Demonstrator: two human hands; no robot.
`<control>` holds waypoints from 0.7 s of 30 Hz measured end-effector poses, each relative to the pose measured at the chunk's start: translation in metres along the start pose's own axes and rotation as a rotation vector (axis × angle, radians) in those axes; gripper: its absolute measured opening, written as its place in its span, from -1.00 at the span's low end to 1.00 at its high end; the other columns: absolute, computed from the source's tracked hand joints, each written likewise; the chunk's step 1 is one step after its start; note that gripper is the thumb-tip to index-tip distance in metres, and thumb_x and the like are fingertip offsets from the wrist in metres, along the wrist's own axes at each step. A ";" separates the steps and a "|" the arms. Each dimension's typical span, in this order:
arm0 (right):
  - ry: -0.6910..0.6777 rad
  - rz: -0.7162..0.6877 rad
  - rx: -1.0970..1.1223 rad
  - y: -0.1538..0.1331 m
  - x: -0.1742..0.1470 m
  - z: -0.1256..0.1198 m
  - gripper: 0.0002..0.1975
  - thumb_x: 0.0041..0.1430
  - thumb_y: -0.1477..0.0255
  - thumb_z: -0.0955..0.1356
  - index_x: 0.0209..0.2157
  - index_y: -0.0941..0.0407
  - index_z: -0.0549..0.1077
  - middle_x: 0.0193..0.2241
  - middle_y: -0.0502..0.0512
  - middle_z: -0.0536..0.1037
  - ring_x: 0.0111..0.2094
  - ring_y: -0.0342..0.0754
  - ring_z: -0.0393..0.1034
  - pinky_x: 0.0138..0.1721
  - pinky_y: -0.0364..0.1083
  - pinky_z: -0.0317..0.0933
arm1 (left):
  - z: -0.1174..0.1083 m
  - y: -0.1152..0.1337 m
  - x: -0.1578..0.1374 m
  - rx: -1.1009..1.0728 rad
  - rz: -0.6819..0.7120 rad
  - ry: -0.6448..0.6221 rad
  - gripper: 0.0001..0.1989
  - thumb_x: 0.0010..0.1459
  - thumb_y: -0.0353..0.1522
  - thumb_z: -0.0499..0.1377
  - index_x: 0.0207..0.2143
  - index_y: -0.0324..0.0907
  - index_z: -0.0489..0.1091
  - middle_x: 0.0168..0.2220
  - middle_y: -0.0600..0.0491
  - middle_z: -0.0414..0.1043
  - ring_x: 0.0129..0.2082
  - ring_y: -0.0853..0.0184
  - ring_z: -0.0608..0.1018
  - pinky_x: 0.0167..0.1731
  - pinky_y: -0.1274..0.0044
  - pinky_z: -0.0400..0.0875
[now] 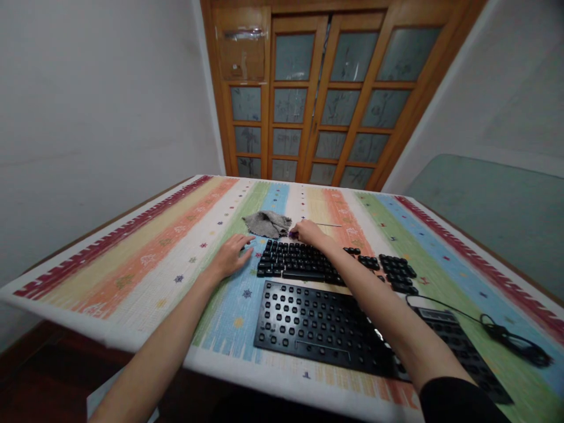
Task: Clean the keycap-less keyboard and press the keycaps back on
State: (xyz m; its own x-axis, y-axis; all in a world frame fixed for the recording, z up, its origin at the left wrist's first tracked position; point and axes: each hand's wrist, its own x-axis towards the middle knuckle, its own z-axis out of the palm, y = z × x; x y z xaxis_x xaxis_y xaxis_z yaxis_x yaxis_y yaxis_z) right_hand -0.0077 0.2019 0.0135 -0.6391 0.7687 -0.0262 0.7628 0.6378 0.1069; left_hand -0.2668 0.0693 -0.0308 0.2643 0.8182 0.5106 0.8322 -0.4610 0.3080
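One black rectangular plastic keyboard base [304,320] lies on the bench [145,294], partly hidden under the right forearm. Beyond the base, black square keycaps [304,258] stand in rows, partly covered and too many to count. One crumpled grey cloth [267,223] lies farther beyond the base; one coiled black cable [520,346] is beside its right end. Past the keycaps from the base, the right hand [307,232] is curled round a small purple object [293,234]; the left hand [232,255], released, rests beyond the base's left end.
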 end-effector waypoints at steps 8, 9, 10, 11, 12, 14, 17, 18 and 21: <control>-0.012 -0.030 -0.017 0.007 -0.015 -0.010 -0.69 0.11 0.66 0.34 -0.17 0.16 0.66 -0.19 0.30 0.65 -0.10 0.11 0.51 -0.12 -0.10 0.29 | -0.002 0.003 0.000 -0.015 -0.006 0.003 -0.69 0.30 -0.31 0.06 0.04 -0.17 0.41 -0.16 -0.06 0.47 -0.13 0.19 0.50 0.01 0.31 0.41; 0.000 -0.020 -0.017 0.008 -0.018 -0.013 -0.70 0.10 0.66 0.35 -0.19 0.18 0.66 -0.20 0.32 0.65 -0.11 0.12 0.51 -0.13 -0.09 0.29 | -0.003 0.003 0.001 -0.018 -0.007 0.002 -0.69 0.30 -0.31 0.06 0.04 -0.17 0.41 -0.16 -0.06 0.47 -0.13 0.19 0.50 0.01 0.31 0.41; 0.019 -0.009 -0.016 0.007 -0.022 -0.016 -0.71 0.11 0.66 0.34 -0.19 0.21 0.66 -0.20 0.34 0.64 -0.12 0.14 0.51 -0.14 -0.08 0.29 | -0.003 0.003 0.001 -0.021 -0.008 0.002 -0.69 0.30 -0.31 0.06 0.04 -0.17 0.41 -0.16 -0.06 0.47 -0.13 0.19 0.50 0.01 0.30 0.41; 0.042 -0.003 -0.011 0.006 -0.026 -0.020 -0.71 0.12 0.66 0.34 -0.17 0.23 0.64 -0.20 0.36 0.64 -0.13 0.14 0.51 -0.14 -0.06 0.28 | -0.003 0.003 0.001 -0.024 -0.010 0.004 -0.69 0.30 -0.31 0.06 0.04 -0.16 0.41 -0.16 -0.05 0.48 -0.13 0.19 0.50 0.02 0.30 0.41; 0.067 -0.004 -0.003 0.003 -0.031 -0.024 -0.70 0.15 0.65 0.32 -0.14 0.25 0.63 -0.18 0.37 0.63 -0.12 0.14 0.50 -0.13 -0.06 0.28 | -0.003 0.003 0.001 -0.026 -0.012 0.008 -0.69 0.30 -0.31 0.06 0.03 -0.15 0.42 -0.16 -0.05 0.48 -0.13 0.20 0.50 0.02 0.31 0.41; 0.122 -0.034 0.026 -0.005 -0.042 -0.030 -0.67 0.21 0.64 0.28 -0.05 0.22 0.57 -0.14 0.31 0.62 -0.09 0.08 0.49 -0.10 -0.08 0.27 | -0.004 0.004 0.002 -0.031 -0.008 0.019 -0.70 0.30 -0.30 0.06 0.03 -0.15 0.42 -0.15 -0.04 0.48 -0.12 0.19 0.50 0.03 0.31 0.40; 0.258 -0.190 0.155 -0.025 -0.063 -0.034 -0.68 0.25 0.63 0.28 -0.02 0.16 0.54 -0.11 0.19 0.60 -0.09 -0.02 0.45 -0.04 -0.10 0.25 | -0.003 0.005 0.002 -0.035 0.018 0.035 -0.70 0.30 -0.30 0.06 0.02 -0.15 0.43 -0.16 -0.04 0.48 -0.10 0.19 0.50 0.04 0.31 0.40; 0.322 -0.279 0.221 -0.033 -0.071 -0.033 -0.71 0.25 0.61 0.29 -0.04 0.17 0.54 -0.14 0.19 0.60 -0.12 -0.02 0.44 -0.05 -0.08 0.26 | -0.003 0.006 0.002 -0.034 0.027 0.037 -0.70 0.31 -0.31 0.06 0.02 -0.16 0.43 -0.16 -0.05 0.48 -0.09 0.19 0.50 0.04 0.31 0.40; 0.415 -0.492 0.304 -0.059 -0.094 -0.026 -0.78 0.31 0.54 0.30 -0.09 0.16 0.56 -0.25 0.17 0.58 -0.22 -0.03 0.42 -0.15 -0.07 0.26 | -0.003 0.008 0.002 -0.026 0.034 0.039 -0.70 0.32 -0.31 0.05 0.03 -0.17 0.42 -0.16 -0.05 0.48 -0.09 0.19 0.50 0.04 0.31 0.40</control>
State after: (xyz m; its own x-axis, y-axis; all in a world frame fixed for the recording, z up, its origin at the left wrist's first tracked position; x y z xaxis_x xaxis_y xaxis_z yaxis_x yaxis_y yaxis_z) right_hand 0.0047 0.0909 0.0357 -0.8551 0.3448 0.3872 0.3311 0.9378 -0.1039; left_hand -0.2609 0.0662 -0.0247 0.2729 0.7881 0.5518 0.8099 -0.4977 0.3102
